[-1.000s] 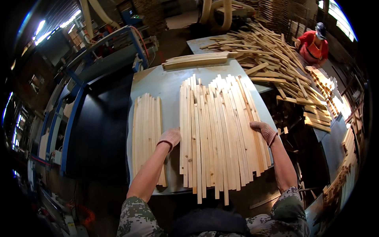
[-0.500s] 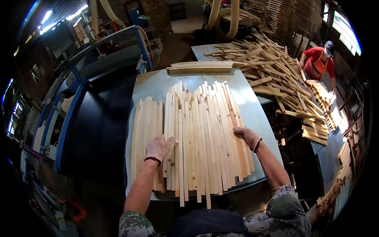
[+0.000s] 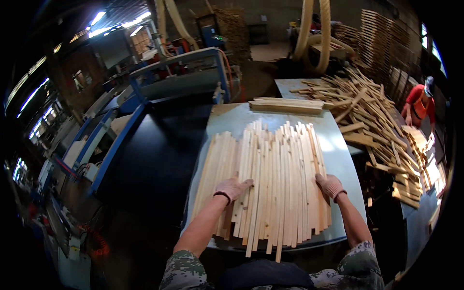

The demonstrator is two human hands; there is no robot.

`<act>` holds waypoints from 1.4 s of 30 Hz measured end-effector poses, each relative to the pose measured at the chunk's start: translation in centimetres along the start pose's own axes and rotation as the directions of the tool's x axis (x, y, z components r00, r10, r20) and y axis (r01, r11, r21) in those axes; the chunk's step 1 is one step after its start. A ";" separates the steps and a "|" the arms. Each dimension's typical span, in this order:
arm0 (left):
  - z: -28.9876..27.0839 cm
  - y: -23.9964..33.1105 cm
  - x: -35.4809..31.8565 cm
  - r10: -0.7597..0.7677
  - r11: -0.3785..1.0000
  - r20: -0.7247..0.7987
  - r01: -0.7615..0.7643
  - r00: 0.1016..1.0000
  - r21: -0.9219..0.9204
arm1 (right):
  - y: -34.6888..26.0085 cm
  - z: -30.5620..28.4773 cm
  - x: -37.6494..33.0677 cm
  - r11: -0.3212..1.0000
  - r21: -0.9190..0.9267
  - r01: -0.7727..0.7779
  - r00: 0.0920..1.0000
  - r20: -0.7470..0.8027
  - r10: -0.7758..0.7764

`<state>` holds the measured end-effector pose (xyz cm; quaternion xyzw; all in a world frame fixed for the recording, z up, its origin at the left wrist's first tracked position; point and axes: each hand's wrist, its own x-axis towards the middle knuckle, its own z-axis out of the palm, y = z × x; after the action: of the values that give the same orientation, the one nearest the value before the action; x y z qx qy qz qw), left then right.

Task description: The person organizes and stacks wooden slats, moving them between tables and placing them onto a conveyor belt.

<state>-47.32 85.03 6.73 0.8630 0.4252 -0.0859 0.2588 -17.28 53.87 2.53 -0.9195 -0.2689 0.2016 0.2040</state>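
A pale blue-grey table (image 3: 340,154) stands in the middle of a dim workshop, a dark belt (image 3: 159,154) with a blue frame (image 3: 222,77) to its left. Far off hang ribbed cream hoses (image 3: 326,34); on the right, a person (image 3: 419,104) in red stands beside a tangled pile (image 3: 382,125) of wood.

Both forearms reach in from the near side. The left hand (image 3: 233,188) lies on the strips (image 3: 275,179), left of their middle, thumb stretched right; its other fingers are hard to make out, so I cannot tell whether they grip. The right hand (image 3: 329,185) touches the strips' right edge, thumb leftward, its finger closure partly hidden.

The strips are pale, straight, knotted wood, side by side on the table, their ends uneven. Both gloves look knitted, pinkish.
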 end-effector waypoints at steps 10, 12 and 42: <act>1.7 -0.5 0.6 0.157 0.799 -0.027 -0.143 0.987 -0.583 | -1.9 0.5 -2.1 0.999 0.040 -0.024 0.984 -0.174 0.031; 2.6 -1.0 0.7 0.205 0.616 -0.032 -0.155 0.978 -0.772 | -2.4 0.1 -2.3 0.997 0.068 -0.042 0.986 -0.159 0.052; -15.3 -36.5 -6.3 0.118 0.301 -0.362 -0.381 0.925 -0.874 | -38.7 15.4 -6.5 0.922 0.222 0.318 0.924 -0.292 -0.249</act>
<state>-80.76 107.04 8.41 0.6178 0.2833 0.3137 0.6631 -45.71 84.12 10.11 -0.8531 -0.3420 0.0823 0.3854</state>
